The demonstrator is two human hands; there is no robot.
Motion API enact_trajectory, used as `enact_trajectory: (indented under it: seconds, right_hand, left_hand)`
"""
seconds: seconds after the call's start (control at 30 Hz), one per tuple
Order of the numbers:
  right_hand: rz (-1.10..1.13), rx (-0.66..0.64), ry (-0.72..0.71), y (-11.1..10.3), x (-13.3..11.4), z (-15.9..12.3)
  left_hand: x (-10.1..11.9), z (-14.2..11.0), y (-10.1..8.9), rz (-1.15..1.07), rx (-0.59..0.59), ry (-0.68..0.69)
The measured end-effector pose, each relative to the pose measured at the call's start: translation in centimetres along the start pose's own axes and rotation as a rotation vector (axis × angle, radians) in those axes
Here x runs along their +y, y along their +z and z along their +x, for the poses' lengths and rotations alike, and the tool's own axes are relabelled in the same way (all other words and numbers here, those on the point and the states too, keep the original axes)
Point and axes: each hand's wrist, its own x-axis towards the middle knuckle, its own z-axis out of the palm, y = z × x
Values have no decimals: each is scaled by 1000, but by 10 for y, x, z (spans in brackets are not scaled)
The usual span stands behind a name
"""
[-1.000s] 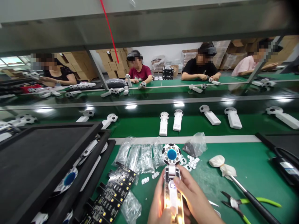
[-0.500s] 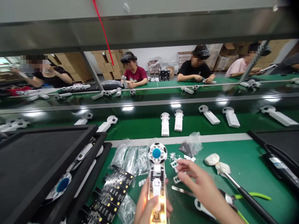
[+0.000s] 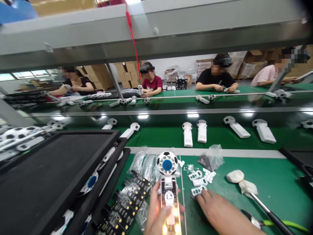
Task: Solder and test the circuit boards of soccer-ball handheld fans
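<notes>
Gripping lit white football-headed fan (image 3: 169, 195), back still uncovered, in left hand (image 3: 157, 213); open right hand (image 3: 220, 212) on small white plastic frames (image 3: 198, 190).

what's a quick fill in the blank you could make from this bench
The white handheld device in the left hand has a head patterned like a ____.
The round disc at the centre of that head is ____.
The circuit boards lying left of the device are ____.
The bench mat beside the right hand is ____.

Missing words: soccer ball; blue; black; green
</notes>
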Motion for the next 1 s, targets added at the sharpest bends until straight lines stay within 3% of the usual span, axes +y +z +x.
enact_trajectory:
  seconds: [0.13,0.27,0.37,0.43,0.6,0.7,0.87,1.0]
  right_hand:
    - [52,20,-7,-8,14,0]
    - [307,51,103,-18,27,-3]
    - [436,92,145,-35,32,-6]
    - [508,113,97,-52,32,-8]
    - [572,211,-97,-98,16,-5]
    - [576,198,-174,-114,-4,8]
    - [696,143,-160,-123,-33,38]
    - [802,181,-56,-114,-34,54]
  left_hand:
    - [-1,-3,-4,25,-14,44]
    - [-2,-4,-8,14,-38,66]
    - [-1,-5,-8,-5,-52,65]
    - [0,-7,-7,-5,-52,55]
    - [-3,-10,-7,35,-56,21]
    - [-9,-11,-6,91,-48,62]
    - [-16,-14,-5,153,-76,142]
    - [-17,-19,-6,168,-96,170]
